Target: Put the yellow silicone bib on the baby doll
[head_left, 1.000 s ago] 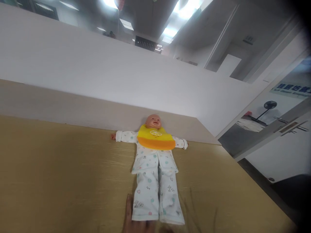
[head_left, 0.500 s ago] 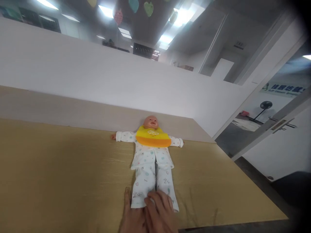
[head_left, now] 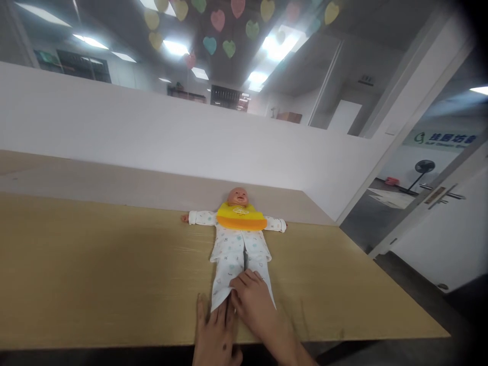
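A baby doll point(head_left: 238, 196) lies on its back on the table, arms spread out and head at the far side. It wears a white patterned top point(head_left: 229, 241), matching trousers point(head_left: 224, 272) and a yellow bib point(head_left: 241, 213) with an orange lower pocket. My right hand point(head_left: 253, 300) pinches the inner hem of the trouser leg on the left and lifts it a little. My left hand point(head_left: 217, 333) has its fingers stretched forward, and their tips go in under the same hem. The doll's feet are hidden by the trousers and my hands.
The wooden table point(head_left: 114, 274) ends at a near edge below the hands. A grey board point(head_left: 152, 183) runs along the back against a white wall point(head_left: 133, 127). To the right stand an open door point(head_left: 438, 223) and a black fan point(head_left: 425, 166).
My right hand has moved up the trouser leg and now raises its hem. My left fingers now reach under the hem. The view has tilted up slightly.
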The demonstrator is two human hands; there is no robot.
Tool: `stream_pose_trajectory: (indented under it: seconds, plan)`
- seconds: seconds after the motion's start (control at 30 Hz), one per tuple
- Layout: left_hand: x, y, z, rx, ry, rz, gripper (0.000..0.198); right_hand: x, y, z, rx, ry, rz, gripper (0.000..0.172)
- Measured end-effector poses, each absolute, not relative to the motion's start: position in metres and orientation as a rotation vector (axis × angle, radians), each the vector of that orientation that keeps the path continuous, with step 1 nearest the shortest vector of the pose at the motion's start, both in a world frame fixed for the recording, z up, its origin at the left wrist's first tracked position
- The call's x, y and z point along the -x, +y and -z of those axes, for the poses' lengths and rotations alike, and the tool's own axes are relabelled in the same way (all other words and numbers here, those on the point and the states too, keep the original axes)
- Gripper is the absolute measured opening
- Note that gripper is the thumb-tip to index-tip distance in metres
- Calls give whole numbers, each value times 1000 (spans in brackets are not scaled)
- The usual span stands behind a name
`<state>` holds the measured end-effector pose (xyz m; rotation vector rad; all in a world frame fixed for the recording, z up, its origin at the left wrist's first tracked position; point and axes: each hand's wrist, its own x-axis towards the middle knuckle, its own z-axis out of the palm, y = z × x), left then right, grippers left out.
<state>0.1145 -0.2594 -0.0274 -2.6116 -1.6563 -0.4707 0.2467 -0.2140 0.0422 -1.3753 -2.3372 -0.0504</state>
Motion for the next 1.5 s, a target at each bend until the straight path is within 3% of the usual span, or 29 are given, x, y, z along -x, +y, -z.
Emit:
stream_pose_trajectory:
  seconds: [0.3,0.6,0.83,1.0,1.17,1.37,1.5]
  plan:
    - [-107,-266,47,2262,-1322,771,43,-248,-218,-50,1467,-2114,-258,16]
    - [-105,-275,50,2242,-1320,837,60,-251,-224,-43,1410,-1996,-375,16]
    - [-107,-284,52,2184,-1261,983,43,-252,-229,-45,1396,-1965,-414,16]
    - [-107,-273,51,2251,-1188,939,56,-249,-231,-39,1374,-1920,-432,16]
    - [-116,-264,41,2360,-1385,798,67,-244,-235,-36,1376,-1881,-479,16]
    - [-133,-258,11,2523,-1630,749,43,-240,-241,-36,1376,-1922,-428,17]
    - [-135,-253,-2,2557,-1635,861,51,-241,-242,-35,1383,-1947,-392,18]
